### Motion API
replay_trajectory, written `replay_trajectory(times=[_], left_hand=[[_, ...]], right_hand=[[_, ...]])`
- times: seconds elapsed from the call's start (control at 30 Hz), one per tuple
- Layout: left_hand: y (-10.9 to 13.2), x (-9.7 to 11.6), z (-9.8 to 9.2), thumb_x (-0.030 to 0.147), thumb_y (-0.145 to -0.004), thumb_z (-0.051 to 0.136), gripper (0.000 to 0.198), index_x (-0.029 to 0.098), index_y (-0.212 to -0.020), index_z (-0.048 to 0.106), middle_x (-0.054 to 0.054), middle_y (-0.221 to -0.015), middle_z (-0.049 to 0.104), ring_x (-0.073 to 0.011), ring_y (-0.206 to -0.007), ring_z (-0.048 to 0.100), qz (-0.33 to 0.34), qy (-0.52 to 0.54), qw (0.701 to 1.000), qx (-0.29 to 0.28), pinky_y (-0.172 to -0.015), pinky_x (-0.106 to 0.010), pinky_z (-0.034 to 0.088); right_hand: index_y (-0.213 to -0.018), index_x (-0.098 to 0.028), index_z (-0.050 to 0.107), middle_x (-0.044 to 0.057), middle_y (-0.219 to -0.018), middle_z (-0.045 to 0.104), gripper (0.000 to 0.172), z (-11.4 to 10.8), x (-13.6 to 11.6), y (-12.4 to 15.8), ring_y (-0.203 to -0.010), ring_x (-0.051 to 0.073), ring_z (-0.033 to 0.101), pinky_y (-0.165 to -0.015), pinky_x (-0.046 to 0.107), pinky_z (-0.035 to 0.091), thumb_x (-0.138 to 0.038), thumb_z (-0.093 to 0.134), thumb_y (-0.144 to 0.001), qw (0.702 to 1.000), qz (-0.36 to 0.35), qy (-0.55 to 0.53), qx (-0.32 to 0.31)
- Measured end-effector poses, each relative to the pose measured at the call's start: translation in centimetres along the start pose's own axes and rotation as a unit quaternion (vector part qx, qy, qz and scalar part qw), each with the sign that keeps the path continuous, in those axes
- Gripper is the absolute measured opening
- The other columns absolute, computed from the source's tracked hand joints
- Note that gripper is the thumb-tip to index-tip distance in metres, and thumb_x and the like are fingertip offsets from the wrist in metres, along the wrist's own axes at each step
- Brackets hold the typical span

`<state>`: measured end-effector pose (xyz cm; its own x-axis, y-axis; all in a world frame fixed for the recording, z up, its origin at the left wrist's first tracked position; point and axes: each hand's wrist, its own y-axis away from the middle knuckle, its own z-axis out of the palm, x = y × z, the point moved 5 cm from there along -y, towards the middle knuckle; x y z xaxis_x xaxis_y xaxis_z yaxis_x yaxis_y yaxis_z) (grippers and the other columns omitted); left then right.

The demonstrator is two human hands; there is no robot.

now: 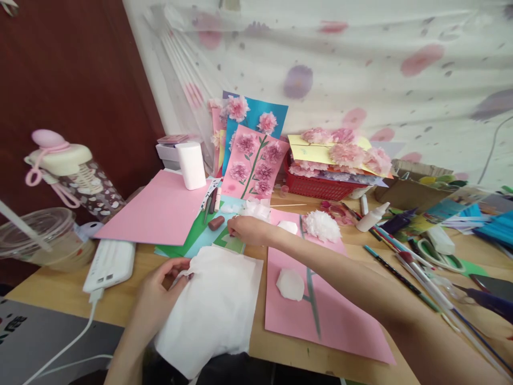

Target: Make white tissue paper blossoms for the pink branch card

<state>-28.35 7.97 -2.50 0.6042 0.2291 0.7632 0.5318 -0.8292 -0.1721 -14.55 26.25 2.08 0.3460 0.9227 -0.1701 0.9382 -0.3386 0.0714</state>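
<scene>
My left hand (158, 291) pinches the upper left corner of a white tissue sheet (212, 310) that lies over the table's front edge. My right hand (247, 229) reaches forward across the table, fingers closed near a small green paper piece (230, 243) and a scrap of white tissue (256, 209); what it pinches is too small to make out. A pink card (320, 305) with a green stem and a white tissue flower (290, 284) lies under my right forearm. A fluffy white flower (323, 224) sits at the card's far end.
A large pink sheet (160, 206), a white roll (191, 164), a red basket (320, 184) with paper flowers, finished flower cards (254, 160), a glue bottle (372, 216), pens and scissors (433, 256) at right, a power bank (110, 264), a plastic cup (44, 238) and a bottle (72, 174) at left.
</scene>
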Motion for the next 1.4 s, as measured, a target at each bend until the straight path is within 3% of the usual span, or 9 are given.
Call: replay_trajectory(times=[0.13,0.27,0.4,0.6,0.7,0.83,0.97,1.1,1.4], left_hand=[[0.1,-0.7,0.1,0.044,-0.070,0.059,0.028,0.022,-0.088,0.063,-0.004,-0.087,0.069,-0.0197,-0.074,0.061,-0.013,-0.038,0.999,0.017,-0.068,-0.029,0.049],[0.1,-1.3,0.0,0.049,-0.071,0.059,0.028,0.022,-0.081,0.060,-0.003,-0.077,0.067,-0.0196,-0.069,0.062,-0.029,-0.041,0.998,0.044,-0.061,-0.028,0.049],[0.0,-1.3,0.1,0.051,-0.072,0.058,0.030,0.022,-0.081,0.059,-0.003,-0.077,0.067,-0.0208,-0.071,0.063,-0.040,-0.037,0.997,0.049,-0.062,-0.028,0.049],[0.9,0.3,-0.8,0.053,-0.072,0.059,0.039,0.025,-0.099,0.059,-0.005,-0.101,0.066,-0.0238,-0.086,0.063,-0.004,-0.067,0.993,0.094,-0.077,-0.034,0.050],[1.6,0.6,-1.3,0.059,-0.067,0.061,0.049,0.022,-0.100,0.060,-0.009,-0.100,0.065,-0.0269,-0.083,0.063,-0.039,-0.120,0.987,0.099,-0.075,-0.038,0.050],[1.6,1.7,-0.3,0.061,-0.063,0.060,0.044,0.020,-0.079,0.059,-0.010,-0.085,0.066,-0.0306,-0.079,0.063,-0.071,-0.173,0.982,0.006,-0.068,-0.040,0.048],[0.9,3.9,1.1,0.053,-0.066,0.054,0.031,0.022,-0.069,0.054,-0.006,-0.078,0.066,-0.0265,-0.073,0.063,-0.049,-0.130,0.989,-0.053,-0.064,-0.033,0.046],[-0.9,4.4,1.3,0.049,-0.071,0.052,0.027,0.022,-0.073,0.052,-0.005,-0.078,0.066,-0.0255,-0.076,0.064,-0.034,-0.126,0.990,-0.050,-0.063,-0.030,0.044],[-1.9,7.3,0.1,0.030,-0.083,0.051,0.035,0.015,-0.115,0.054,-0.012,-0.094,0.057,-0.0294,-0.094,0.052,0.133,-0.336,0.927,0.096,-0.083,-0.039,0.040]], right_hand=[[-0.100,-0.008,0.058,0.020,-0.102,0.060,0.025,-2.8,2.4,1.6,-0.092,0.026,0.059,-0.071,0.031,0.040,0.000,0.040,-0.084,0.993,0.081,0.066,0.052],[-0.098,-0.013,0.061,0.014,-0.096,0.065,0.017,-4.9,2.9,3.8,-0.084,0.022,0.060,-0.066,0.028,0.039,-0.021,0.049,-0.088,0.992,0.091,0.051,0.069],[-0.079,-0.017,0.066,0.003,-0.079,0.067,0.016,-2.8,1.8,4.9,-0.071,0.015,0.059,-0.060,0.023,0.038,-0.027,0.055,-0.084,0.994,0.024,-0.042,-0.101],[-0.093,-0.013,0.064,0.014,-0.097,0.064,0.024,-3.1,1.8,6.1,-0.084,0.021,0.059,-0.065,0.028,0.037,-0.015,0.041,-0.089,0.995,0.090,0.039,0.029],[-0.094,-0.017,0.062,0.009,-0.088,0.065,0.025,-2.5,0.7,7.5,-0.077,0.020,0.059,-0.061,0.027,0.037,-0.037,0.047,-0.089,0.993,0.097,-0.056,0.030],[-0.095,-0.016,0.058,0.008,-0.085,0.064,0.057,-0.2,-1.5,8.6,-0.073,0.022,0.059,-0.056,0.028,0.038,-0.068,0.053,-0.073,0.979,0.111,-0.168,-0.028],[-0.106,-0.014,0.054,0.011,-0.098,0.065,0.048,1.2,-2.1,7.8,-0.087,0.026,0.060,-0.062,0.028,0.041,-0.048,0.064,-0.074,0.966,0.145,-0.211,-0.036],[-0.083,-0.014,0.062,0.010,-0.090,0.066,0.020,1.0,-0.9,6.2,-0.083,0.022,0.060,-0.063,0.027,0.040,-0.033,0.064,-0.076,0.964,0.160,-0.214,0.011],[-0.089,-0.016,0.061,0.008,-0.094,0.066,0.012,-1.5,1.3,9.5,-0.077,0.017,0.059,-0.066,0.027,0.041,-0.019,0.055,-0.079,0.948,0.204,-0.189,0.152]])
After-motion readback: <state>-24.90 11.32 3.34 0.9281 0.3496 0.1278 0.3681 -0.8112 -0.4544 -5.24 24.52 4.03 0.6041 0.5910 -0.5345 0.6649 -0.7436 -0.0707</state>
